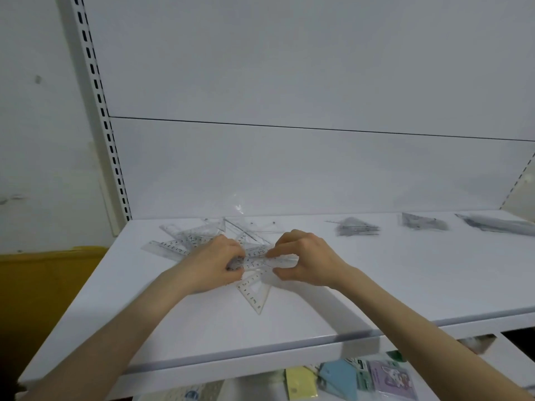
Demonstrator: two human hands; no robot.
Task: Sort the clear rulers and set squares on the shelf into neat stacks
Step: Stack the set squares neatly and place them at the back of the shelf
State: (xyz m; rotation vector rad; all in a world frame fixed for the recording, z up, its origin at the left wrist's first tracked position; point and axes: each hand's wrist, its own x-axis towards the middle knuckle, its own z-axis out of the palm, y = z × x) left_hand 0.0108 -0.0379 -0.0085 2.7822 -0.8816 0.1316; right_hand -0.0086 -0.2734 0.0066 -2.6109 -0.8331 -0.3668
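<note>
Left hand [215,263]: its grip pinched one end of a clear ruler [255,263].
Right hand [307,260]: its grip pinched the same ruler, fingers curled.
Ruler's place: over the jumbled pile [185,241] on the shelf [376,285], with a set square [254,295] poking out beneath.
Doing it well: lifting it level probably spared its neighbours. The stacks [357,227] lay well to the right.

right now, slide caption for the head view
Left hand and right hand pinch a clear ruler over the unsorted pile on the shelf.
</note>
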